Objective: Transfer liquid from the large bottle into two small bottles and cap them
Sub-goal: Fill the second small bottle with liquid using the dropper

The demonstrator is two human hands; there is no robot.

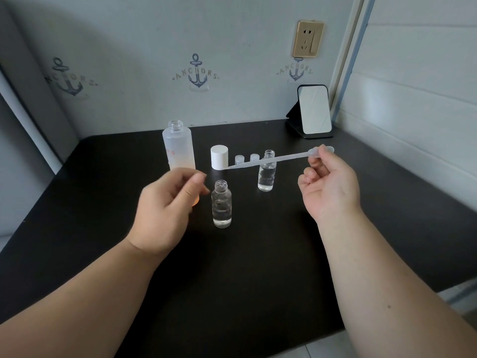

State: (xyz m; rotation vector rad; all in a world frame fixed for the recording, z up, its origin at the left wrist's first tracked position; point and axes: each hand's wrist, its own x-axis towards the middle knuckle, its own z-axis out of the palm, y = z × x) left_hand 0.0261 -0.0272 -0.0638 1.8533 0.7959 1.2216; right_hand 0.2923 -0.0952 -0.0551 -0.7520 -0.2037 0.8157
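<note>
Both small bottles stand open on the desk (258,254), each holding clear liquid: the near small bottle (221,204) just beside our left hand (165,210), the far small bottle (267,170) behind it to the right. Our right hand (329,184) pinches the bulb of a plastic pipette (268,161), held nearly level, tip toward the white cap (219,157). Left hand hovers with fingers loosely curled, gripping nothing. The large bottle (178,146) stands uncapped at the back left.

We judge filling is at or near its end; capping is not begun. Next move likely calls for setting the pipette down, then picking up the two small caps (247,158) lying between the white cap and the far bottle. A mirror (314,109) stands well apart. The raised pipette crosses in front of the far bottle's neck, so reaching for the caps risks a knock.
</note>
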